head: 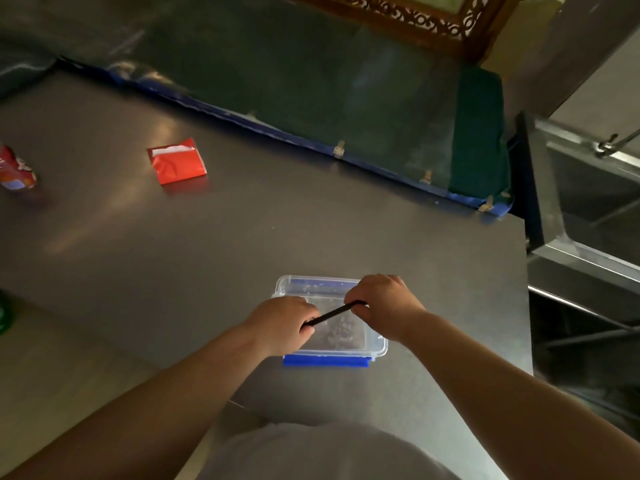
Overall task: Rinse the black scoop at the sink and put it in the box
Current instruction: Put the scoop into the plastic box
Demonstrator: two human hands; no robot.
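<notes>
- Head view: both bare forearms reach forward from the bottom of the picture and meet over a clear plastic box [375, 344] that stands on the grey metal counter [207, 254], toward 5 o'clock from the picture's middle.
- The left hand [282, 322] comes in from 7 o'clock, knuckles up and wrist bent slightly; its fingers are curled together, pinching the near end of the black scoop [334, 312].
- The right hand [381, 299] comes in from 4 o'clock, back of the hand upward; its fingers are curled down, closed on the far end of the scoop.
- The scoop shows only as a thin black bar between the two hands, slanting from 8 o'clock up to 2 o'clock, above the open box; its bowl is hidden.
- The box has a blue clip [325, 361] on its near edge.
- A red packet [177, 161] lies well apart at 10 o'clock on the counter.
- The steel sink [595, 202] sits at 3 o'clock, beyond the counter's right edge.
</notes>
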